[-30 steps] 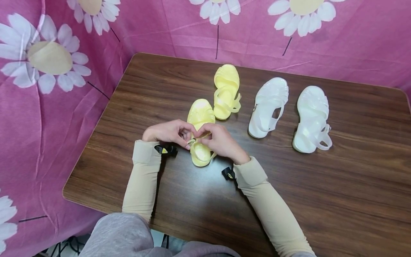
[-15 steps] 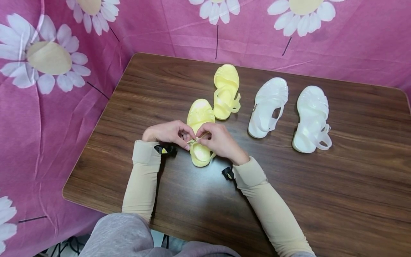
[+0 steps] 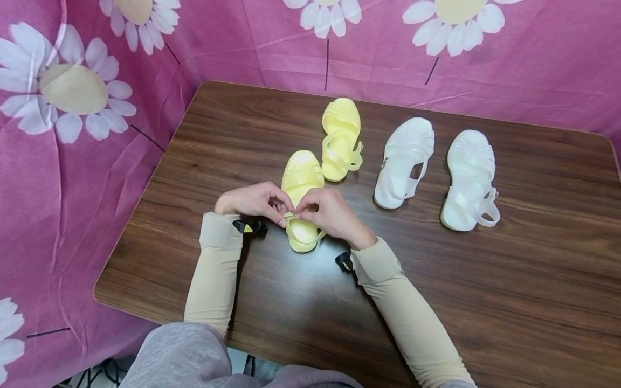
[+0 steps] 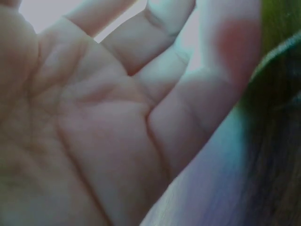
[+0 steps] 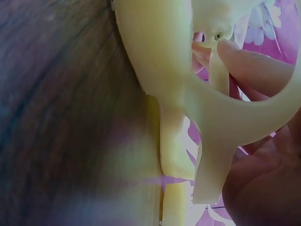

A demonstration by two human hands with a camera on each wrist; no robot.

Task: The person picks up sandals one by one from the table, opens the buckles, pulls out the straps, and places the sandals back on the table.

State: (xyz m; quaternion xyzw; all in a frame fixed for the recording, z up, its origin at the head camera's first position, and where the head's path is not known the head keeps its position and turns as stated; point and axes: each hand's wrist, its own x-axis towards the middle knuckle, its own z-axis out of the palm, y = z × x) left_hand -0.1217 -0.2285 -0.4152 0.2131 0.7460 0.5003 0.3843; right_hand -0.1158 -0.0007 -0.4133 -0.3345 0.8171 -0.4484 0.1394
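Note:
A yellow jelly sandal point(image 3: 302, 175) lies toe-away on the table, with both hands meeting over its ankle strap. At its left side, my left hand point(image 3: 257, 200) pinches the small buckle point(image 3: 288, 215) between thumb and forefinger. My right hand point(image 3: 336, 214) reaches in from the right, its thumb and forefinger pinching the strap close to the buckle. In the right wrist view, the pale strap point(image 5: 219, 77) runs up to a fingertip, near a small metal-rimmed hole. The left wrist view shows mostly palm and curled fingers; the buckle is hidden there.
A second yellow sandal point(image 3: 342, 137) lies just beyond the first. Two white sandals, one nearer point(image 3: 405, 161) and one farther right point(image 3: 469, 178), lie on the wooden table point(image 3: 548, 258). A pink flowered cloth point(image 3: 252, 43) hangs behind and at the left.
The right fingertips have shifted slightly at the buckle, and the strap end seen between the hands half a second ago shows less. The left hand and the sandals stay nearly still.

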